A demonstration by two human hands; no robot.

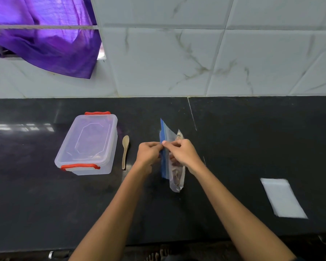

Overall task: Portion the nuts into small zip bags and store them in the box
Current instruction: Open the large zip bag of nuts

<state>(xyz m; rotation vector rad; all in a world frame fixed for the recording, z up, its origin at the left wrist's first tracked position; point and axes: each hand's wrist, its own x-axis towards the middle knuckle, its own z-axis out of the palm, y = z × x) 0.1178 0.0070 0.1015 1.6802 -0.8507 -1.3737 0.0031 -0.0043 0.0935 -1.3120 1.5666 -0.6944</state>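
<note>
Mid-table, the left hand (149, 152) and right hand (183, 152) both pinch the blue-topped clear zip bag of nuts (174, 174). A wooden spoon (125, 151) and a lidded clear plastic box with red clips (88, 146) lie left of it, with flat small clear bags (282, 197) near the front right edge.

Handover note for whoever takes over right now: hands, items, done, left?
Left hand and right hand both pinch the blue top strip of the big nut bag, upright on the counter.
Box sits left, lid on, red clips; spoon beside it.
Small bags lie stacked at right.
Done: no portion visible yet.
Left: open bag, spoon nuts, seal, box them.
</note>
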